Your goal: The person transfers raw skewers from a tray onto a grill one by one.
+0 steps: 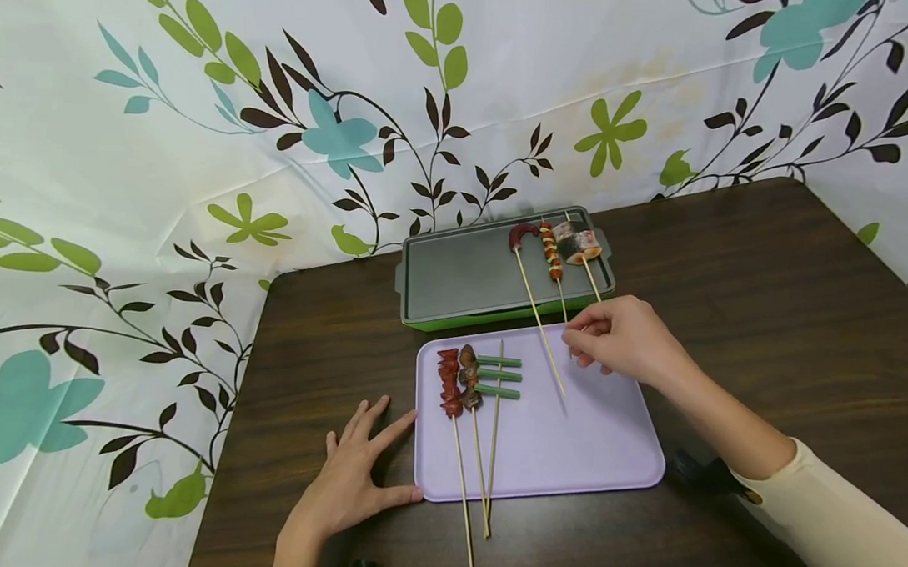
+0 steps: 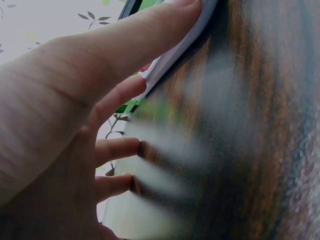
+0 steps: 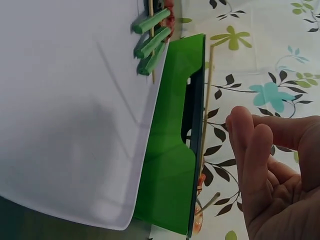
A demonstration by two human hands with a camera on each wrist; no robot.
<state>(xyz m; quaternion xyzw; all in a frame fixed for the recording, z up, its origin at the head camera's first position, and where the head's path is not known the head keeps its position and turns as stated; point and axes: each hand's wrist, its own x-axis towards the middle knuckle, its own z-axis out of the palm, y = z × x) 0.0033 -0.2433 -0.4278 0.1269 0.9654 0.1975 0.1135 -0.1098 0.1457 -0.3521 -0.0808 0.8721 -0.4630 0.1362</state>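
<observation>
A lavender tray [image 1: 584, 438] lies on the dark wooden table. Three skewers rest on its left part: red sausage pieces [image 1: 448, 383], brown meat [image 1: 469, 376] and green beans [image 1: 498, 377] [image 3: 150, 35]. My left hand [image 1: 349, 480] [image 2: 60, 125] lies flat on the table, its index finger and thumb against the tray's left edge [image 2: 175, 50]. My right hand [image 1: 617, 339] [image 3: 270, 165] hovers over the tray's far right corner with loosely curled fingers. A bare skewer stick [image 3: 206, 100] passes just beside its fingertips, not between them.
Behind the tray stands a green grill pan [image 1: 462, 275] [image 3: 170, 165] with a grey plate. It bears a red sausage skewer [image 1: 522, 233], a mixed vegetable skewer [image 1: 551, 251] and a bacon roll skewer [image 1: 577, 242]. A floral curtain [image 1: 204, 141] closes the back and sides.
</observation>
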